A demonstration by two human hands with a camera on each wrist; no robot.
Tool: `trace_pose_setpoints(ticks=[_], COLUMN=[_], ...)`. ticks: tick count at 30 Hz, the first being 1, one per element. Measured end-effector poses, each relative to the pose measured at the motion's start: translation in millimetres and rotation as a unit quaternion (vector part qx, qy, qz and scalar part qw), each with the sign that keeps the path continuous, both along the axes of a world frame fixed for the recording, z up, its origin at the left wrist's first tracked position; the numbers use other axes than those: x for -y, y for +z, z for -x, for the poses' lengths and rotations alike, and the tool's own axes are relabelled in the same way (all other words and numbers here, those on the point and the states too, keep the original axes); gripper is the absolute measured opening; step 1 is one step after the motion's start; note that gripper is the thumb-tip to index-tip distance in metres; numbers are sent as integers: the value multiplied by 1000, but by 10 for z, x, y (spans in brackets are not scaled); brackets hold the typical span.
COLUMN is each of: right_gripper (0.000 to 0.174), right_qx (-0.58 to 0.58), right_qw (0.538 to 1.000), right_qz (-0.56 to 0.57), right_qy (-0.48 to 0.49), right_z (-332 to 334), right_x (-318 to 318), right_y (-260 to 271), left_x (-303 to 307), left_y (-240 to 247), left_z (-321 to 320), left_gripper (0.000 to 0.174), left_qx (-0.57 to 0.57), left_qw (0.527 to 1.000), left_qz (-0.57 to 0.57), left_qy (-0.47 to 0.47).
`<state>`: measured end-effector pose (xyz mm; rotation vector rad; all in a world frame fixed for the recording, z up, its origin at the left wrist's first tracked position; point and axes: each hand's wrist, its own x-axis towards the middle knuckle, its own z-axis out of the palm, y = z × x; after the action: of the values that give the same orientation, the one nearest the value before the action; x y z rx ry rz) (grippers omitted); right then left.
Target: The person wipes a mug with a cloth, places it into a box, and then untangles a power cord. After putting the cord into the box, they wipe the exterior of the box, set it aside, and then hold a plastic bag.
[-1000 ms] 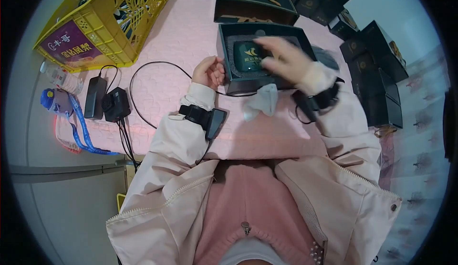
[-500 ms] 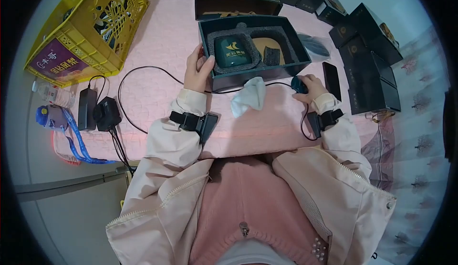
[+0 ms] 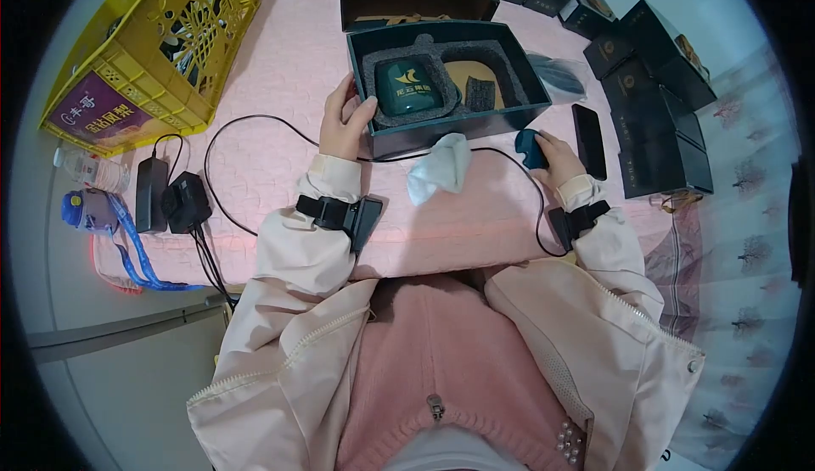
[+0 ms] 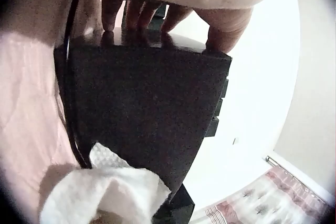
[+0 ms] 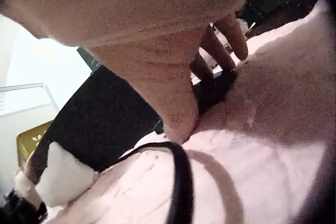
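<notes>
Fingers of the left hand (image 3: pixel 342 127) are extended against the left end wall of the dark green gift box (image 3: pixel 501 120), thumb spread from the others at the near corner. Fingers of the right hand (image 3: pixel 557 159) grip a small dark green rounded piece (image 3: pixel 531 148), located near the box's right end and left of a flat black smartphone (image 3: pixel 589 142). Its exact type cannot be told.

Box: rectangular, rigid-walled, placed beyond and between the forearms on a pink quilted surface (image 3: pixel 289 72). Foam insert (image 3: pixel 511 76): grey, speckled, with shaped recesses. Left recess: glossy dark green jar (image 3: pixel 407 85), squarish with rounded corners, marked with a gold emblem and lettering. Right recess: tan base showing, with a loose-edged foam block (image 3: pixel 480 94).

White cloth (image 3: pixel 441 167): soft, crumpled, just near of the box. Both forearms reach forward, well apart, in cream sleeves with black straps.
</notes>
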<state>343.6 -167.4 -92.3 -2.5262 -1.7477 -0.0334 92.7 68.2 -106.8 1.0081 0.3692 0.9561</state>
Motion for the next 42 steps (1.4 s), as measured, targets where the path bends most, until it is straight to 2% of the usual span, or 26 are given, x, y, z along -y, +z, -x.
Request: trace_pose_setpoints(ticks=[4, 7, 9, 11, 13, 15, 17, 21, 22, 24, 25, 28, 32, 37, 40, 42], right_gripper=[45, 36, 24, 20, 18, 19, 21, 19, 19, 16, 16, 19, 23, 27, 25, 23], right_qx=[26, -4, 56, -28, -4, -26, 131, 205, 209, 250, 253, 252, 237, 237, 22, 29], right_qw=[998, 992, 992, 985, 982, 980, 976, 969, 967, 955, 953, 939, 927, 920, 945, 947], right_qz=[-39, 21, -102, -169, -188, -191, -144, -42, -45, 49, 48, 172, 231, 213, 194, 211], right_qy=[41, -123, -46, -14, -1, 47, 96, 132, 138, 154, 157, 160, 179, 227, 264, 239], right_z=[-9, -177, -306, -291, 6, 428, 607, 966, 969, 953, 936, 960, 1004, 779, 696, 769], right_x=[15, 39, 109, 11, -356, -845, -1378, -2263, -2419, -2662, -2732, -2855, -2912, -2941, -2901, -2902], right_y=[42, 234, 533, 1011, 1415, 1659, 1618, 1344, 1262, 1117, 1072, 982, 980, 798, 1041, 1105], left_x=[25, -20, -100, -166, -159, -119, -135, -176, -190, -209, -205, -218, -196, -194, -221, -190], left_y=[13, -106, -229, -274, -279, -301, -339, -349, -347, -374, -383, -414, -453, -388, -376, -391], left_z=[-5, -24, -55, -54, -75, -116, -122, -81, -84, -108, -126, -174, -198, -138, -131, -154], left_gripper=[58, 57, 55, 55, 55, 55, 56, 59, 60, 61, 62, 63, 63, 63, 63, 63], left_qx=[10, 19, -11, -28, -22, -16, -9, -39, -57, -56, -59, -55, -49, -87, -96, -78], left_qw=[1000, 1000, 996, 992, 992, 992, 993, 988, 985, 983, 983, 983, 982, 974, 974, 981], left_qz=[5, 0, -79, -117, -116, -115, -108, -133, -147, -149, -151, -145, -139, -168, -165, -137], left_qy=[6, 12, 29, 44, 47, 46, 52, 75, 77, 88, 92, 101, 114, 126, 119, 108])
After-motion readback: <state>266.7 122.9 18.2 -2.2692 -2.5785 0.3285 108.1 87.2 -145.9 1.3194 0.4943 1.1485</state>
